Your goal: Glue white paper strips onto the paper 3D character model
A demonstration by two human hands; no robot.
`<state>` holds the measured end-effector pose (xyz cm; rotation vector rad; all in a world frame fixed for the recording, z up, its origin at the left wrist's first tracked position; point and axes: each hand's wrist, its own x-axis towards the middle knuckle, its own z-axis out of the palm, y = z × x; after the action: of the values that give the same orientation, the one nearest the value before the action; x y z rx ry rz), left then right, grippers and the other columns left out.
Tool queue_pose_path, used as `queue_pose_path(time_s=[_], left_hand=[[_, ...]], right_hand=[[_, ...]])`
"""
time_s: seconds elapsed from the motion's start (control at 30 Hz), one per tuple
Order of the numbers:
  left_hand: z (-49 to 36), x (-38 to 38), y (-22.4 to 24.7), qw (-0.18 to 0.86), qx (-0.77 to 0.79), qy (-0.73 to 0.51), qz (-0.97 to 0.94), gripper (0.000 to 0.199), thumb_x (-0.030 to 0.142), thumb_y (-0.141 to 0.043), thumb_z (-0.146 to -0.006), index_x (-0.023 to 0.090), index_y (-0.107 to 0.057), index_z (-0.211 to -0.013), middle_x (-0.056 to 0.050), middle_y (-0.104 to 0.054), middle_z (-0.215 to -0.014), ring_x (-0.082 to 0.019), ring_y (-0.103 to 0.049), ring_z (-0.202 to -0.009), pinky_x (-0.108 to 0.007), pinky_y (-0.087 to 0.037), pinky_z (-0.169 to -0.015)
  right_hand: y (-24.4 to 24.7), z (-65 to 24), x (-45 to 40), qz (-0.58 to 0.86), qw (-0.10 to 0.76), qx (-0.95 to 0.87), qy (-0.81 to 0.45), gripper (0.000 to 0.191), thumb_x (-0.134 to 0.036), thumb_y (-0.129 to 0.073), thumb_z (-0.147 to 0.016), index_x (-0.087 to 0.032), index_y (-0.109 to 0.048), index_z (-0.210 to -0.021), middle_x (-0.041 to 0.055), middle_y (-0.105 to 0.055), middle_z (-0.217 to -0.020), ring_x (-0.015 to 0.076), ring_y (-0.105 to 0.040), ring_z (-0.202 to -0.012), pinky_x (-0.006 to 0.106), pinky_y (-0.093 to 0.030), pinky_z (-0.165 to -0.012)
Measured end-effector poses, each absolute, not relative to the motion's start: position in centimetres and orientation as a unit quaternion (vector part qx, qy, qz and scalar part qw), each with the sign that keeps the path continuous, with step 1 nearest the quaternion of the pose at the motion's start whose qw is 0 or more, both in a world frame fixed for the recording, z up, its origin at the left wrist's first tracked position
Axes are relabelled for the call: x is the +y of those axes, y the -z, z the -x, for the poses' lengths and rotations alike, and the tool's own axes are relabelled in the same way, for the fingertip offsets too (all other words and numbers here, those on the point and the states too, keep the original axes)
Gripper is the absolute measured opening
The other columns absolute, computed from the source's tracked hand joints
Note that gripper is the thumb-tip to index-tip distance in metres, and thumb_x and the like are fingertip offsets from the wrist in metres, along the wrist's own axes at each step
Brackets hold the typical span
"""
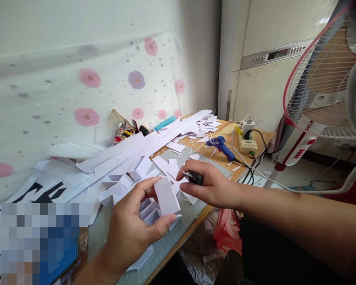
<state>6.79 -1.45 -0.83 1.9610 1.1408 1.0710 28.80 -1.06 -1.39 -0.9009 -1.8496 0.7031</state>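
Observation:
Between the thumb and fingers of my left hand (129, 217) is a folded white board piece (167, 194), held up above the green cutting mat (192, 219). My right hand (215, 183) is closed around a small black-handled tool (195, 177) with a metallic tip near the thumb; its exact kind is hard to make out. The tool is close to the board piece but apart from it. Several bent white board pieces (115, 188) lie on the mat behind my left hand, and some are partly hidden by it.
A blue glue gun (221, 147) rests at the table's right, near a power strip (247, 143) with cords. Long white strips (154, 142) and scraps run along the back. A fan (323, 79) stands at right, a red plastic stool (228, 229) below the table edge.

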Motion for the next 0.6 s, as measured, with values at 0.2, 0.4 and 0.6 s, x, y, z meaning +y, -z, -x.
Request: queue_pose_path(time_s=[0.2, 0.4, 0.6], left_hand=[[-6.6, -1.6, 0.7, 0.37, 0.377, -0.413, -0.742, 0.052, 0.032, -0.082, -0.066, 0.019, -0.063, -0.112, -0.005, -0.069, -0.094, -0.02, -0.066, -0.083, -0.024, -0.055, -0.071], [-6.5, -1.8, 1.0, 0.412, 0.351, -0.412, -0.733, 0.054, 0.034, -0.084, -0.066, 0.022, -0.062, -0.114, -0.004, -0.069, -0.095, -0.02, -0.066, -0.087, -0.024, -0.055, -0.073], [-7.0, -2.4, 0.7, 0.453, 0.364, -0.433, -0.689, 0.058, 0.034, -0.088, -0.058, 0.018, -0.063, -0.109, -0.005, -0.071, -0.091, -0.021, -0.068, -0.083, -0.026, -0.056, -0.073]], right_hand=[[2.4, -28.5, -1.4, 0.365, 0.401, -0.836, -0.091, 0.016, -0.012, -0.061, -0.074, -0.016, -0.061, -0.089, 0.0057, -0.059, -0.084, 0.0175, -0.052, -0.076, 0.029, -0.04, -0.067], [2.4, -27.9, -1.6, 0.383, 0.398, -0.832, -0.042, 0.014, -0.013, -0.058, -0.076, -0.017, -0.059, -0.089, 0.0051, -0.057, -0.082, 0.0174, -0.05, -0.074, 0.028, -0.038, -0.065], [2.5, -27.2, -1.7, 0.381, 0.432, -0.817, -0.029, 0.011, -0.012, -0.054, -0.077, -0.017, -0.058, -0.087, 0.0062, -0.058, -0.083, 0.0183, -0.05, -0.077, 0.029, -0.038, -0.065]])
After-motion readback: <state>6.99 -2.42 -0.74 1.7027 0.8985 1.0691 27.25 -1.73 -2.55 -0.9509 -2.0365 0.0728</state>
